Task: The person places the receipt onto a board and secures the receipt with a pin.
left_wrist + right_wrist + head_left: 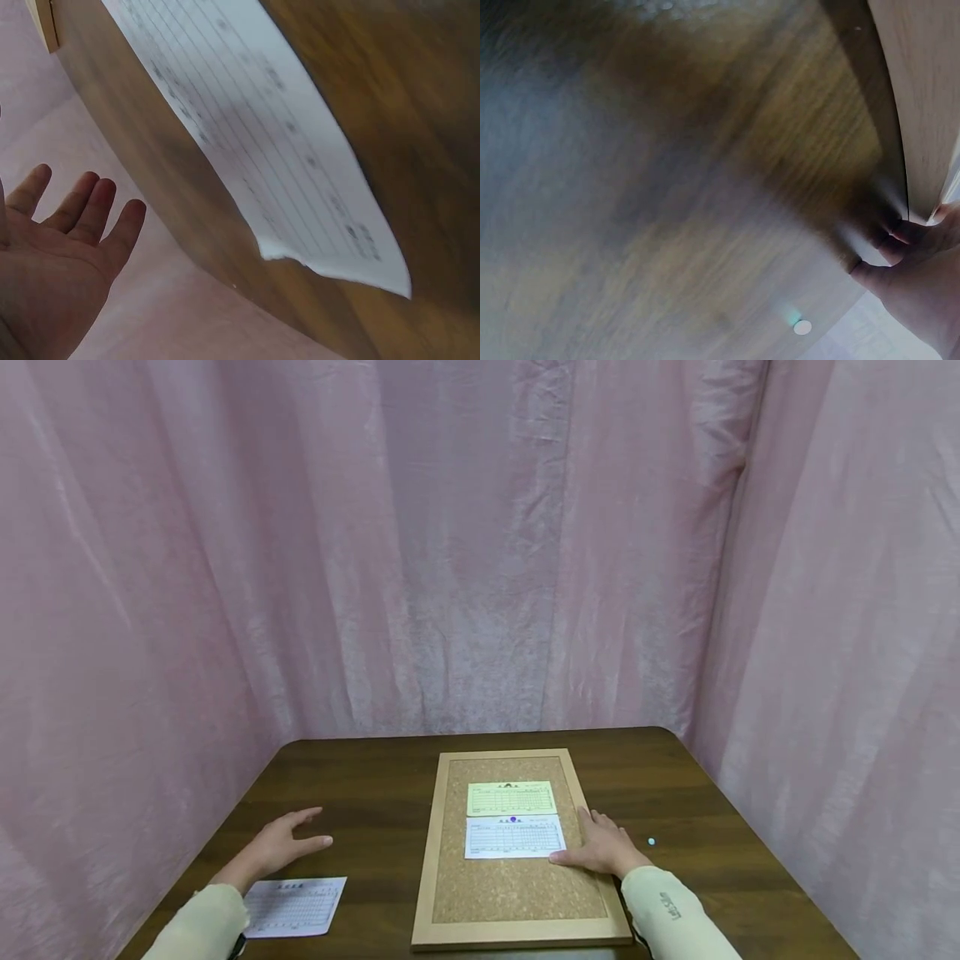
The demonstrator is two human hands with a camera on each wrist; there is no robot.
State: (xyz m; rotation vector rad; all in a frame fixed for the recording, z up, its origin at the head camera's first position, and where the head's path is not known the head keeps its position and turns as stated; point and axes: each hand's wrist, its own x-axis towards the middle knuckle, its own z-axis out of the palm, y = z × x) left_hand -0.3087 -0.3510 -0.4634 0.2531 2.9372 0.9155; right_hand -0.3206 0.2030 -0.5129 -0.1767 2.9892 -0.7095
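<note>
While the head view shows both hands released, wrist views hide the corkboard (517, 893).

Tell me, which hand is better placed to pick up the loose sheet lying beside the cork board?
Probably the left hand: it hovers open beside the loose sheet, while the right hand rests on the cork board.

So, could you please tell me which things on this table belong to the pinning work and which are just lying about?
In hand:
- cork board, with the right hand resting on its right edge
- white form, pinned at its top
- yellow form above it

Lying about:
- loose form near the left hand, untouched
- small pin on the table
</note>
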